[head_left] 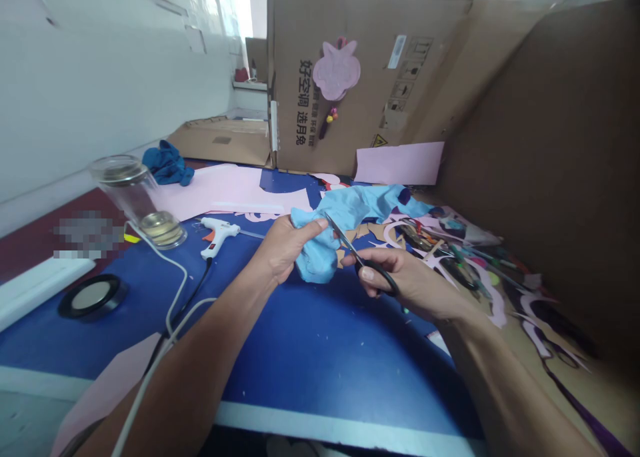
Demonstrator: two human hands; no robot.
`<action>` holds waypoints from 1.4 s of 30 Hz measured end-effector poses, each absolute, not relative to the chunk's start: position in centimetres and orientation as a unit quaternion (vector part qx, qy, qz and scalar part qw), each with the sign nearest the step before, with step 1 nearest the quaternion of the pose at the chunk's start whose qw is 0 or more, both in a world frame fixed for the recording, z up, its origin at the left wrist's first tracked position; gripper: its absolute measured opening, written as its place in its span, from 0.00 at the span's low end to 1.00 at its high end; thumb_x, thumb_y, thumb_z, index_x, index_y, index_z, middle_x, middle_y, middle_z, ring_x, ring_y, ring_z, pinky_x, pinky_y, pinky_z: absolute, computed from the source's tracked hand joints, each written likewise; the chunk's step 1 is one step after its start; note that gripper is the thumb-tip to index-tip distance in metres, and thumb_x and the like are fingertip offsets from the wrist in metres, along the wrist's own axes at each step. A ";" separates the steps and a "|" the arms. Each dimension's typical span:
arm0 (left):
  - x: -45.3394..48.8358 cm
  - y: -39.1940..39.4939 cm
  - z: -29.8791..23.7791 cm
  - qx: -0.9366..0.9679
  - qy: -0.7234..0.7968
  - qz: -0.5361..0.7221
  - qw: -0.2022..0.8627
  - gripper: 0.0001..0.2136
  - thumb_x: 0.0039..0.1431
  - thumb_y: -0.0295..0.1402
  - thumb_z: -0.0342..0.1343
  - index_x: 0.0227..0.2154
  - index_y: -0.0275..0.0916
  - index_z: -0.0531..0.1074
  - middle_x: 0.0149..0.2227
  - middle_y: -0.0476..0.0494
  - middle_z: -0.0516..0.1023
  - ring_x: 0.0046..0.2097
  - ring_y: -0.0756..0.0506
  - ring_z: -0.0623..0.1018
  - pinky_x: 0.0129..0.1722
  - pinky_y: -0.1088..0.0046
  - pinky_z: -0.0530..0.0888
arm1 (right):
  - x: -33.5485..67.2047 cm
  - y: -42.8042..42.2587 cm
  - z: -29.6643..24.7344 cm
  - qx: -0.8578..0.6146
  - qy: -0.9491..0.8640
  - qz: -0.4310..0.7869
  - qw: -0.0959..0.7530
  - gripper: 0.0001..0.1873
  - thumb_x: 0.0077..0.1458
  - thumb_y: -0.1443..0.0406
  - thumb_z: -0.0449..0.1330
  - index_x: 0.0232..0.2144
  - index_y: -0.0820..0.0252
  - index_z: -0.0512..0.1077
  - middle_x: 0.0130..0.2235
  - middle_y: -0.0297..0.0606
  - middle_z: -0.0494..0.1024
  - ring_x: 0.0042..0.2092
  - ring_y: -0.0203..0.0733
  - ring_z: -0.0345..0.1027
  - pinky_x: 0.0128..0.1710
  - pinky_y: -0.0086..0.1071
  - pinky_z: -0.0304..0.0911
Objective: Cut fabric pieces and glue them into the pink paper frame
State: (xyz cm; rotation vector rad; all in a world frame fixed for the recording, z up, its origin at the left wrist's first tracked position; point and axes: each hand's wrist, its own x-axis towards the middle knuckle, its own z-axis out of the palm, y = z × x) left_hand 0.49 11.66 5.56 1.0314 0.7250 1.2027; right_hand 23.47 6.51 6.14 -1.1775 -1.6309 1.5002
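Light blue cloth (350,204) stretches across the far part of the blue table, with one end hanging from my left hand (287,244). The thumb and fingers of that hand pinch the cloth near its edge. In my right hand (395,277) is a pair of black-handled scissors (380,277), with my fingers through the grips. Their blades reach up and left to the cloth, close beside my left thumb. Whether the blades have cut into the fabric I cannot tell. A dark purple patch (404,196) shows near the cloth's right end.
A white glue gun (218,236) lies left, its cord trailing forward. Beyond it stands a glass jar (145,204); black tape (93,297) lies nearer. Pink sheets (215,187) and dark blue cloth (167,162) lie behind. Paper scraps (493,297) litter the right. Cardboard (370,17) walls the back.
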 end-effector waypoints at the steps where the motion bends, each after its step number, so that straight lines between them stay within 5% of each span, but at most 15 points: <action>1: 0.5 11.7 5.6 0.455 0.317 0.525 0.645 0.13 0.50 0.39 0.75 0.30 0.35 0.82 0.32 0.41 0.84 0.32 0.44 0.83 0.37 0.66 0.81 | 23.5 6.5 6.1 -0.446 -0.618 0.568 0.311 0.29 0.54 0.44 0.74 0.49 0.55 0.85 0.28 0.31 0.72 0.30 0.37 0.64 0.31 0.32 0.59; 42: 0.4 12.0 5.5 0.448 0.327 0.481 0.679 0.18 0.48 0.36 0.76 0.40 0.34 0.83 0.37 0.38 0.87 0.38 0.41 0.85 0.44 0.62 0.81 | 24.1 7.1 5.5 -0.444 -0.624 0.565 0.308 0.26 0.58 0.46 0.73 0.51 0.53 0.85 0.30 0.33 0.77 0.28 0.34 0.64 0.28 0.29 0.57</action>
